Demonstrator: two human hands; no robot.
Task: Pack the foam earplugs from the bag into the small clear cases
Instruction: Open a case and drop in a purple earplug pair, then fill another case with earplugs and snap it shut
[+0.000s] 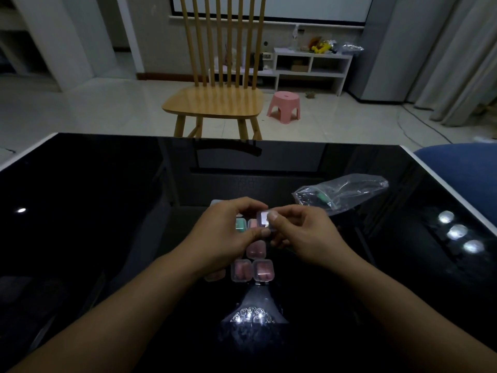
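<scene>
Both hands meet over the middle of the black glossy table (107,197). My left hand (228,230) and my right hand (298,232) pinch one small clear case (263,219) between thumbs and fingers, held a little above the table. Whether its lid is closed I cannot tell. Under the hands lie several small clear cases with pink earplugs inside (255,269), and one with a green content (240,224). The clear plastic bag (341,195) lies to the right behind my right hand, with something green inside.
A wooden chair (215,103) stands just beyond the table's far edge. A pink stool (284,106) is on the floor behind it. A blue cushion (457,162) borders the table's right side. Lamp reflections glare on the glass at right.
</scene>
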